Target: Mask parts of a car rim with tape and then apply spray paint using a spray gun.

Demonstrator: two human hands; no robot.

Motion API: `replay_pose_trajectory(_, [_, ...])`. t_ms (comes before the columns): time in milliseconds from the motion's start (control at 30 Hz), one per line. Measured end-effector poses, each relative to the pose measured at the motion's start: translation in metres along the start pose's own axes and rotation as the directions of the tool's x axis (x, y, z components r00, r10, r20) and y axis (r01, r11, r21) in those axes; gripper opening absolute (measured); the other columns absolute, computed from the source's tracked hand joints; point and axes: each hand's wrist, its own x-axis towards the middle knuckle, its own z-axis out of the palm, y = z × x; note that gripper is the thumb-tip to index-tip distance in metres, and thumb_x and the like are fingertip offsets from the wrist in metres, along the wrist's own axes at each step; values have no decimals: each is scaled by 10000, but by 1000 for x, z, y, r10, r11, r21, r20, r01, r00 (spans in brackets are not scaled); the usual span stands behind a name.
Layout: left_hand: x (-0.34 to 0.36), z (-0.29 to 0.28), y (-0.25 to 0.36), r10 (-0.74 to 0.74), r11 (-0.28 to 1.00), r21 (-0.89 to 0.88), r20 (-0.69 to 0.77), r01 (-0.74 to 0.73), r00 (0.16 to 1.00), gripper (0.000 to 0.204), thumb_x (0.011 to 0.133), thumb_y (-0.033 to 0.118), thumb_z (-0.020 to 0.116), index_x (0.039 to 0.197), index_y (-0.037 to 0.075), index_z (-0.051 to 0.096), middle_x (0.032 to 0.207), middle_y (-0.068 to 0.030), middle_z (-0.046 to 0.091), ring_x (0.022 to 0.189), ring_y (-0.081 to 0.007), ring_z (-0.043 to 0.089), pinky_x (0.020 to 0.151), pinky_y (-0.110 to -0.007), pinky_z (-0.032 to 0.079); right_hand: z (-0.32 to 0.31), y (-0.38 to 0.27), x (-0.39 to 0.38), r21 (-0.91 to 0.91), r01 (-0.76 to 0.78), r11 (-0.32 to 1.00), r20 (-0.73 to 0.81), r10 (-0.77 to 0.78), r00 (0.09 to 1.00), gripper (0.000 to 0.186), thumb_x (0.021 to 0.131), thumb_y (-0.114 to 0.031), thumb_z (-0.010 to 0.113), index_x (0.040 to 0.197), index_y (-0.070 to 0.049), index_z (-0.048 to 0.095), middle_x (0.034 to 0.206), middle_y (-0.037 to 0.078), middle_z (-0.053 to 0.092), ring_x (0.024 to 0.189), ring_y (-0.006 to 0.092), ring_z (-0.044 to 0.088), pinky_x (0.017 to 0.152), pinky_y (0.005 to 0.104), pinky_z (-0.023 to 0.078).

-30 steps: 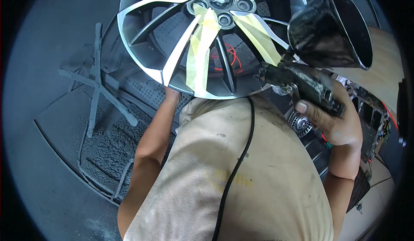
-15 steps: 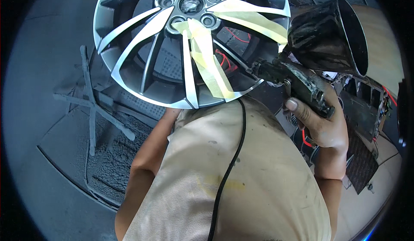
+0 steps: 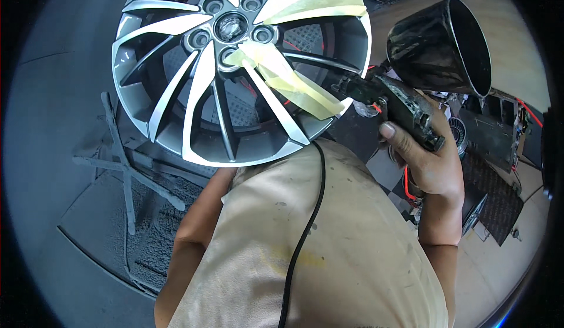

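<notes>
My right hand [image 3: 433, 165] is wrapped round a black spray gun [image 3: 405, 106], its thumb along the body. The gun carries a dark, wide-mouthed cup [image 3: 424, 49] and points left at the rim's lower right edge. An alloy wheel rim [image 3: 205, 96], silver-faced with dark grey recesses, fills the upper middle. Pale yellow masking tape [image 3: 294, 81] covers one spoke near the gun, and more lies on a spoke at the upper right. My left forearm [image 3: 198, 210] reaches up beneath the rim; the rim hides that hand and its fingers.
A grey-coated cross-shaped stand [image 3: 125, 165] is at the left, beside a rough dark mat [image 3: 155, 234]. A black hose [image 3: 305, 234] runs down over my beige clothing. At the right are a dark open-framed unit [image 3: 484, 140], a dark panel [image 3: 493, 202] and red cable.
The wheel rim has turned counterclockwise and shifted left and nearer to me. The taped spokes have swung round with it. My right hand and the spray gun have moved slightly left.
</notes>
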Motion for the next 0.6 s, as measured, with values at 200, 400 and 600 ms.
replay_pose_trajectory(200, [11, -4, 2, -60, 997, -49, 22, 61, 998, 575, 1057, 378, 408, 1569, 148, 287, 1547, -139, 417, 1403, -328, 434, 1165, -484, 369, 10, 3, 5, 42, -41, 998, -40, 42, 998, 298, 888, -43, 713, 1157, 46, 622, 850, 81, 665, 640, 117, 567, 556, 212, 415])
replay_pose_trajectory(400, [11, 54, 53, -49, 989, -118, 325, 92, 945, 609, 1061, 453, 331, 1583, 151, 249, 1553, -149, 405, 1409, -338, 425, 1163, -483, 367, 24, -4, 13, 71, -63, 995, -81, 69, 994, 253, 897, -61, 713, 1118, 33, 633, 767, 58, 662, 585, 96, 554, 500, 199, 397])
replay_pose_trajectory(600, [13, 27, 30, -89, 943, -281, 296, 176, 951, 598, 1062, 428, 371, 1585, 166, 243, 1562, -150, 387, 1409, -341, 423, 1159, -472, 373, 26, 4, 15, 105, -60, 993, -118, 73, 990, 209, 897, -79, 721, 1069, 14, 646, 721, 36, 654, 522, 73, 513, 448, 185, 366])
